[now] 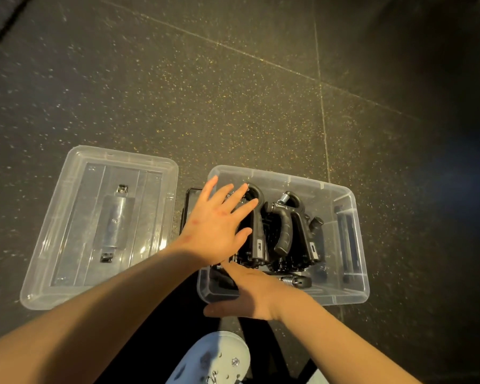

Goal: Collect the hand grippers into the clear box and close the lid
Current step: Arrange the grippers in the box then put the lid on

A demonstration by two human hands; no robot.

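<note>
I see the hand grippers (286,231) packed in the clear box (355,273). Left hand (216,223) spreads flat over them, right hand (252,289) rests flat-fingered at the near rim, both holding nothing. The lid (72,231) lies just left of the box, nearer my left hand.

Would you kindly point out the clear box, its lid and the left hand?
clear box (344,296): head view, on its bare near wall.
lid (75,223): head view, on its flat left panel.
left hand (218,225): head view, on the back of the hand.
</note>
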